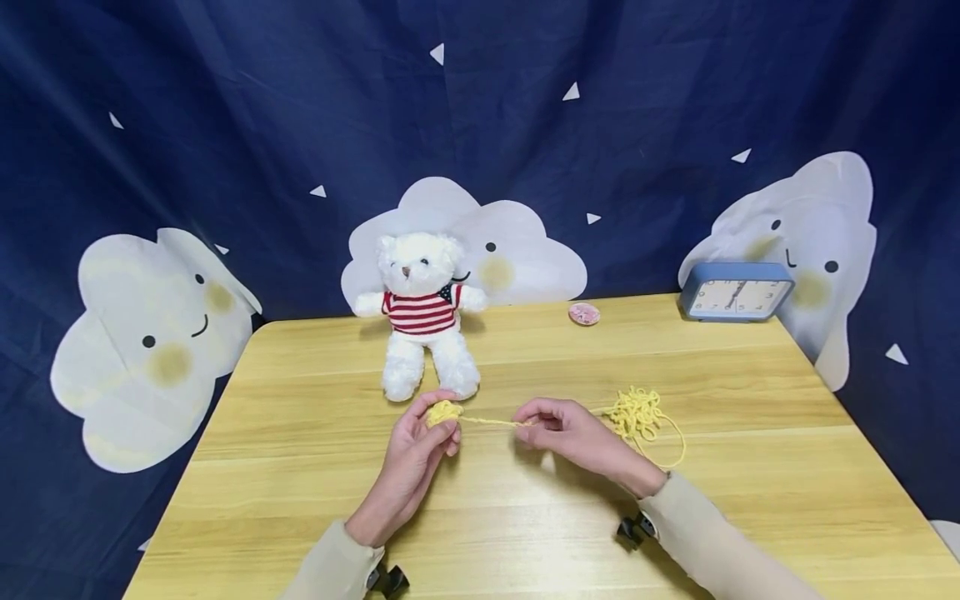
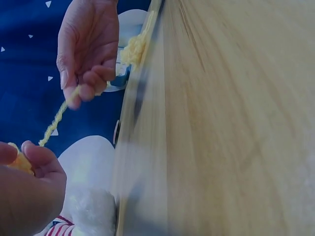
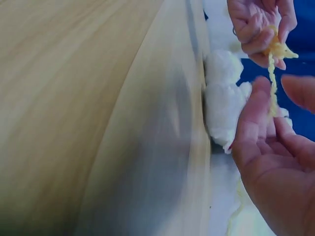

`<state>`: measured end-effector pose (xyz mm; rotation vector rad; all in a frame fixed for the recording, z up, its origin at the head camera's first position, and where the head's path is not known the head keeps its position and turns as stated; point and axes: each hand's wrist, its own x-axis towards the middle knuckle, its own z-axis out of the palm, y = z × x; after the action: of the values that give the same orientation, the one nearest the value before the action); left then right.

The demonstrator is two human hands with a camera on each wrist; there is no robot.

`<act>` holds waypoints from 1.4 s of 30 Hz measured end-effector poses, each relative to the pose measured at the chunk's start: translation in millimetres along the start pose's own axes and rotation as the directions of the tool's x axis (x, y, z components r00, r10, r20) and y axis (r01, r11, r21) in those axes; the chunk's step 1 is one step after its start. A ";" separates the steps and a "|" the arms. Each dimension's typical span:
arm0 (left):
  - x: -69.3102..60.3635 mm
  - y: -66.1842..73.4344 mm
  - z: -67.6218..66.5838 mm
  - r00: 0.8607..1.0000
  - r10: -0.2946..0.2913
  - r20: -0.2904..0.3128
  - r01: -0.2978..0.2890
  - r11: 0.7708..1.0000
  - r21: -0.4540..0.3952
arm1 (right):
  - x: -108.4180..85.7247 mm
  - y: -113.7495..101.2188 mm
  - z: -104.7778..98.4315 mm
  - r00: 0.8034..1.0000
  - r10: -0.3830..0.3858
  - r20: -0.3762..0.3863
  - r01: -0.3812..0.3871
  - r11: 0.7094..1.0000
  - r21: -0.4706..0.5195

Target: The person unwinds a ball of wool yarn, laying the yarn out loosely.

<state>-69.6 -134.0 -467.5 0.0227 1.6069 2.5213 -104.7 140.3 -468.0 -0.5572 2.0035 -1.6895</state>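
Note:
My left hand (image 1: pixel 415 454) grips a small wound bundle of yellow yarn (image 1: pixel 444 412) between its thumb and fingers. From that bundle a strand (image 1: pixel 491 422) runs fairly straight across to my right hand (image 1: pixel 564 435), whose bent fingers hold it. In the right wrist view, the right thumb (image 3: pixel 300 92) stands a little apart from the fingers, and the strand (image 3: pixel 272 81) passes in among them. Right of that hand, a loose tangled heap of the same yarn (image 1: pixel 636 414) lies on the table, with one loop trailing toward the forearm.
A white teddy bear (image 1: pixel 423 317) in a striped shirt sits just beyond the left hand. Along the table's (image 1: pixel 480 533) back edge are a small pink round object (image 1: pixel 584 313) and a blue clock (image 1: pixel 737 292). A dark blue curtain (image 1: pixel 525 108) hangs behind.

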 end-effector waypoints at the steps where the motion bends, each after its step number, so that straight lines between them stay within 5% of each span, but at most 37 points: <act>1: 0.0 0.2 -0.5 1.000 0.004 -0.017 -0.003 1.000 0.004 | -1.6 0.3 -1.6 1.000 0.000 -0.013 0.000 1.000 0.003; 8: 0.7 1.2 -3.3 0.994 0.028 -0.105 -0.027 1.000 0.005 | -17.8 -0.6 -18.0 0.995 -0.026 -0.100 0.022 0.999 -0.037; 16: 0.9 0.3 -7.6 0.988 0.077 -0.132 -0.084 0.996 -0.043 | -38.1 -2.6 -37.6 0.975 0.009 -0.221 -0.018 0.999 -0.040; 27: -0.7 -2.7 -11.0 0.995 0.082 -0.048 -0.087 0.990 -0.108 | -56.6 -5.0 -64.6 0.934 0.012 -0.357 -0.021 1.000 -0.021; 36: -3.9 -2.6 -14.3 0.997 0.072 -0.015 -0.073 0.991 -0.116 | -67.7 -4.7 -79.0 0.874 0.063 -0.481 -0.055 0.998 0.031; 42: -7.8 -2.1 -17.7 0.994 0.098 0.052 -0.085 0.973 -0.215 | -72.8 0.6 -85.7 0.848 0.065 -0.525 -0.055 0.998 0.034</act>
<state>-63.4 -150.1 -476.3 0.1524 1.3348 2.7197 -95.4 251.0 -450.3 -0.0058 2.3354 -1.9729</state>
